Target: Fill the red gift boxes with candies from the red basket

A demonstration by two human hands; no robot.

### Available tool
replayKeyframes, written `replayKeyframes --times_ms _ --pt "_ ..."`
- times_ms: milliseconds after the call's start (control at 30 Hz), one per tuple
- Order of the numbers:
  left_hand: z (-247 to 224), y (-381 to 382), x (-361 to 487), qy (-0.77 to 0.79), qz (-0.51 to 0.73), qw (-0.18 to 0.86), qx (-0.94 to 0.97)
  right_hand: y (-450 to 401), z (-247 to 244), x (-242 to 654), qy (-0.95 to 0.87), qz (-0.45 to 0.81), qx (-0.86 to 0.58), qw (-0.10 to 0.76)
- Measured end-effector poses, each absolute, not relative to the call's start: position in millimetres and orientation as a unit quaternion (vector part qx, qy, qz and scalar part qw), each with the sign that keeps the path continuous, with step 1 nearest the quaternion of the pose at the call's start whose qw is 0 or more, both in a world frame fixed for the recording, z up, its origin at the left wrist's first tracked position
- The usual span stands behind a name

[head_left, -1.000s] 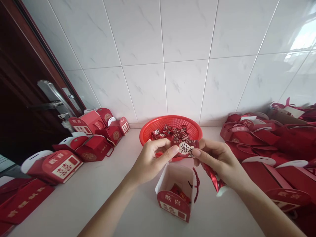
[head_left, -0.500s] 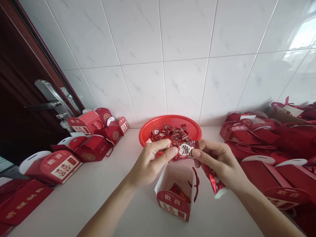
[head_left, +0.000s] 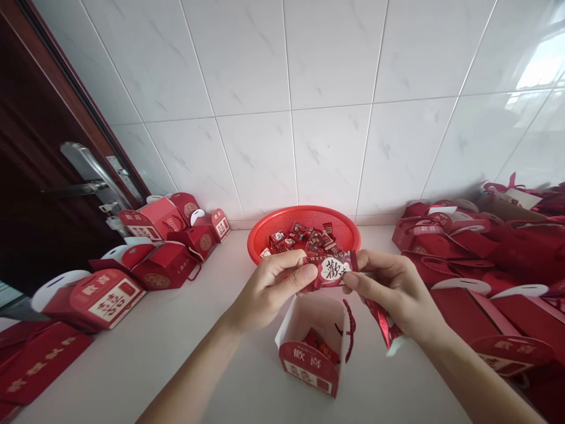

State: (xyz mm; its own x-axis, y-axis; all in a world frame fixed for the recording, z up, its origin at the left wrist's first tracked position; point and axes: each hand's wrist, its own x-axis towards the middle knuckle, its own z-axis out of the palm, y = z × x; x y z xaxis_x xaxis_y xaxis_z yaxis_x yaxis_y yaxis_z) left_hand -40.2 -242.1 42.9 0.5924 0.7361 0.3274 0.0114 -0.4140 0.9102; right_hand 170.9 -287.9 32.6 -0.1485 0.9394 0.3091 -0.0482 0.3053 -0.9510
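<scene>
A red wrapped candy (head_left: pixel 332 268) with a white patch and dark lettering is stretched between my two hands. My left hand (head_left: pixel 274 290) pinches its left end between thumb and fingers. At its right end, my right hand (head_left: pixel 395 294) grips with thumb and fingertips. A second shiny red wrapped piece (head_left: pixel 383 323) hangs from under the right palm, its upper part hidden by the fingers. Below the hands stands an open red gift box (head_left: pixel 309 360) with a twisted cord handle; some red packets (head_left: pixel 321 346) lie inside it.
Behind my hands, a red plastic basket (head_left: pixel 260 235) holds many wrapped candies. Closed red gift boxes (head_left: pixel 106 297) line the left side by a dark door (head_left: pixel 44 118). More red boxes (head_left: pixel 468 306) are piled on the right. A white tiled wall (head_left: pixel 329 147) rises at the back.
My right thumb has shifted slightly on the candy, and more of its printed front shows. Both hands stay in nearly the same place above the open box.
</scene>
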Motion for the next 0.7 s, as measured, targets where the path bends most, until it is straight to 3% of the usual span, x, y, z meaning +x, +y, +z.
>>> replayKeyframes --times_ms 700 --pt "47.0 -242.7 -41.8 0.267 0.385 0.462 0.753 -285.3 33.7 168.4 -0.583 0.458 -0.374 0.557"
